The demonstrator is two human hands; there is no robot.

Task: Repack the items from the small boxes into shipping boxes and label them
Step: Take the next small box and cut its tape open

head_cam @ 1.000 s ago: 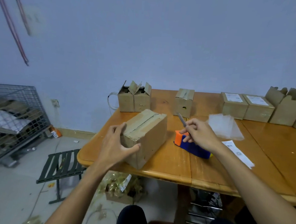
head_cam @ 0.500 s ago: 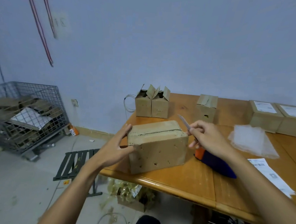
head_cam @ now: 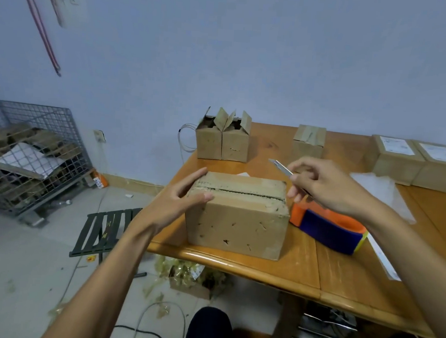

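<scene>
A taped brown cardboard box [head_cam: 236,222] stands near the front left corner of the wooden table [head_cam: 341,277], its top seam running left to right. My left hand [head_cam: 177,200] rests against the box's left end with fingers straight. My right hand [head_cam: 326,186] hovers above the box's right end and pinches a thin utility knife [head_cam: 280,167], blade pointing up and left. An orange and blue tape dispenser [head_cam: 328,229] lies right of the box.
Two open small boxes [head_cam: 222,138] and a closed one [head_cam: 308,141] stand at the table's back. Two labelled boxes [head_cam: 417,162] sit at back right beside a plastic bag [head_cam: 381,189]. A paper slip [head_cam: 384,259] lies at right. A wire cage [head_cam: 30,152] and folding stool [head_cam: 106,229] stand on the floor.
The box has been turned so its long side faces me and its seam runs across. My left hand moved to its left end; my right hand lifted the knife above the right end.
</scene>
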